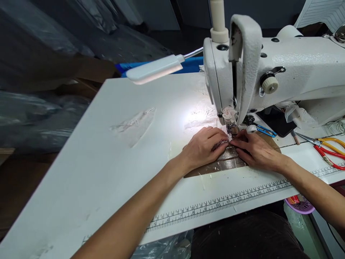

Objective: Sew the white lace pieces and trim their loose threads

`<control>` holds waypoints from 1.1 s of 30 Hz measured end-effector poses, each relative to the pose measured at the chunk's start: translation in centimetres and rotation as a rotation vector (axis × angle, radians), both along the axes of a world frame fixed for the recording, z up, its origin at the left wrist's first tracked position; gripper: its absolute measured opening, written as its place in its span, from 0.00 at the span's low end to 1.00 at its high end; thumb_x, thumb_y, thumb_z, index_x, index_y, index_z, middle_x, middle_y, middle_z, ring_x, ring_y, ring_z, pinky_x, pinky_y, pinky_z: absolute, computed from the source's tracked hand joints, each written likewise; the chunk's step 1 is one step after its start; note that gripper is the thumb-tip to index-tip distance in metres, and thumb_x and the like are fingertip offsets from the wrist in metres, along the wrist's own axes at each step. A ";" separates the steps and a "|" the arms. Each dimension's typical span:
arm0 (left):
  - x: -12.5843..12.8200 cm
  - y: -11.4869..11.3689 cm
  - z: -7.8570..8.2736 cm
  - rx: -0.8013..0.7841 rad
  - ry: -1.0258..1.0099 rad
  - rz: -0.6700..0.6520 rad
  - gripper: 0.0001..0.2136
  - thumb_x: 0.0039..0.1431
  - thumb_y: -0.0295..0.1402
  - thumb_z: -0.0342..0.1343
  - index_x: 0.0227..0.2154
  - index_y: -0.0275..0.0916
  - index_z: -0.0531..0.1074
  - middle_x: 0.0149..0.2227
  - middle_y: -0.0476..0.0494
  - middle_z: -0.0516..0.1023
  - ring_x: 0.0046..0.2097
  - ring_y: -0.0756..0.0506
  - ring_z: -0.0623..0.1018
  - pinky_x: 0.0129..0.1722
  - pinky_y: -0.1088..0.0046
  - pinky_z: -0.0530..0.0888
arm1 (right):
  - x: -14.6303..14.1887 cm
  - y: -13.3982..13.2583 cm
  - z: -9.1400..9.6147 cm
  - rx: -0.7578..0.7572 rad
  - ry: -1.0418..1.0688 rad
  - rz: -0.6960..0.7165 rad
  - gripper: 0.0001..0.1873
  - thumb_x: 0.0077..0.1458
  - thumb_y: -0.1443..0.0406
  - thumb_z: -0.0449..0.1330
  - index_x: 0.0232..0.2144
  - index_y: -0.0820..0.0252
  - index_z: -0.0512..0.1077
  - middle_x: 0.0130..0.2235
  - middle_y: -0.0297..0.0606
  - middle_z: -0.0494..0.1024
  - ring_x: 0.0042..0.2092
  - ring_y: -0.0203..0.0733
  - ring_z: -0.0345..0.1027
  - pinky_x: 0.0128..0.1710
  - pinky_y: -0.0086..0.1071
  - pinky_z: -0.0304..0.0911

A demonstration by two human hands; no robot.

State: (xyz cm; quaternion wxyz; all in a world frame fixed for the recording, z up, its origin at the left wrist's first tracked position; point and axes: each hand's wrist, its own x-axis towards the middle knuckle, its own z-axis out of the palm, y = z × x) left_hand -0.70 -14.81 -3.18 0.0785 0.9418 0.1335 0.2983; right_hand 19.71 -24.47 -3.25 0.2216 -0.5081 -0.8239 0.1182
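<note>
Both hands are at the needle area of a white sewing machine (299, 68). Fingers curled, my left hand (205, 145) grips pale pink lace fabric (221, 143) just left of the presser foot (231, 129). On the other side, my right hand (252, 149) pinches the fabric's near edge close to the foot, its fingertips almost meeting the left ones. Much of the fabric is hidden under the fingers. More of the pale lace (203, 117) spreads behind my left hand under the lamp's light. Brown tape (229, 163) covers the machine bed below my hands.
A loose lace piece (138, 126) lies on the white table (88, 172) at left. A lamp (155, 69) reaches over the back. Right of the machine needle are blue thread snips (266, 131), a black phone (277, 120) and scissors (330, 144). A printed ruler (218, 205) runs along the front edge.
</note>
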 end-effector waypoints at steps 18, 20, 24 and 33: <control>0.2 0.1 -0.6 0.155 0.011 0.029 0.09 0.68 0.28 0.51 0.34 0.39 0.76 0.35 0.45 0.83 0.37 0.47 0.81 0.36 0.67 0.75 | 0.0 -0.2 -0.3 0.026 0.066 0.006 0.18 0.62 0.69 0.53 0.51 0.58 0.76 0.48 0.49 0.71 0.51 0.49 0.67 0.51 0.48 0.69; 0.1 0.1 -0.6 0.132 0.050 0.037 0.10 0.68 0.29 0.50 0.34 0.39 0.76 0.35 0.45 0.83 0.37 0.46 0.80 0.36 0.66 0.75 | 0.1 -0.2 -0.3 0.017 0.075 -0.004 0.18 0.62 0.69 0.53 0.51 0.56 0.76 0.49 0.49 0.71 0.52 0.49 0.66 0.52 0.48 0.69; 0.1 0.1 -0.6 0.113 0.084 0.045 0.11 0.69 0.30 0.49 0.36 0.39 0.77 0.34 0.45 0.82 0.35 0.47 0.79 0.37 0.66 0.75 | 0.5 -0.2 0.1 -0.043 0.142 -0.035 0.18 0.62 0.67 0.54 0.51 0.54 0.77 0.49 0.45 0.72 0.51 0.46 0.68 0.52 0.46 0.68; 0.3 0.0 -0.8 0.174 0.113 0.068 0.13 0.69 0.31 0.48 0.35 0.39 0.77 0.34 0.45 0.82 0.36 0.46 0.79 0.37 0.64 0.76 | 0.7 0.2 0.5 -0.088 0.192 -0.185 0.18 0.62 0.68 0.51 0.49 0.57 0.77 0.42 0.41 0.74 0.42 0.40 0.70 0.43 0.37 0.68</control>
